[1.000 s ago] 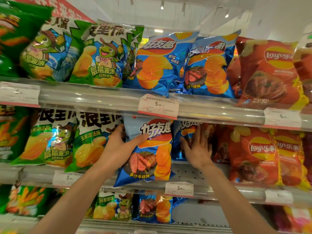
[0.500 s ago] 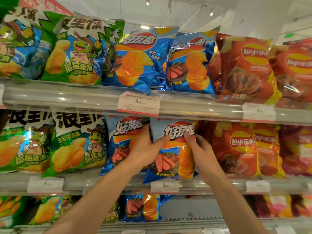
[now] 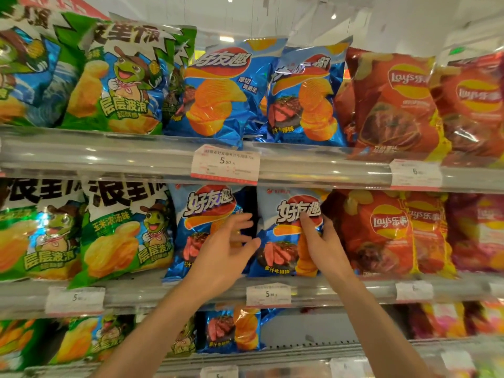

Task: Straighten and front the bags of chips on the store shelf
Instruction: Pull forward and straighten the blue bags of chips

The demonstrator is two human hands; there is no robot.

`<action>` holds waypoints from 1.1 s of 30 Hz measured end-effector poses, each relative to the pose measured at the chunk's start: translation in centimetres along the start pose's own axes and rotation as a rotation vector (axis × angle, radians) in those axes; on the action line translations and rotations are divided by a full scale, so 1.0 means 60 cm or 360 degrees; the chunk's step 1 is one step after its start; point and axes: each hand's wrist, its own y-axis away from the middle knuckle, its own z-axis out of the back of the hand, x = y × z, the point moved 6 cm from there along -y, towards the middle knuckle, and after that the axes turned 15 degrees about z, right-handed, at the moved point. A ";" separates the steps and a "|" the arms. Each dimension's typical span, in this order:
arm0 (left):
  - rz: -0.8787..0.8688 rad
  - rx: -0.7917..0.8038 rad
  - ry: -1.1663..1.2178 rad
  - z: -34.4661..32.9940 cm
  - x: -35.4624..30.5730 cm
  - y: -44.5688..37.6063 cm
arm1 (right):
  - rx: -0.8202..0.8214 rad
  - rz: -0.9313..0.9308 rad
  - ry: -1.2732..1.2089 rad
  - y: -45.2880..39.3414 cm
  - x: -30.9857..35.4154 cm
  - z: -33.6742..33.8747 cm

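Observation:
Two blue steak-flavour chip bags stand side by side on the middle shelf (image 3: pixel 341 291). My right hand (image 3: pixel 320 241) holds the right blue bag (image 3: pixel 283 236) at its right edge, thumb on the front and fingers behind. My left hand (image 3: pixel 226 255) hovers with fingers spread and relaxed in front of the left blue bag (image 3: pixel 199 219), near the gap between the two bags, gripping nothing.
Green frog-print bags (image 3: pixel 120 233) fill the shelf to the left, red Lay's bags (image 3: pixel 381 230) to the right. The upper shelf (image 3: pixel 109 156) carries the same three kinds. Price tags (image 3: pixel 268 294) clip to the rails. More bags (image 3: pixel 231 331) sit on the lower shelf.
My left hand has let go of the right blue bag and opened, drawing back a little. The right hand keeps its hold on the bag, which now stands straighter beside its neighbour.

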 end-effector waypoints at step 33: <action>0.0316 -0.0486 0.0195 -0.078 0.047 0.131 | 0.0265 0.0133 -0.0013 0.152 -0.079 0.173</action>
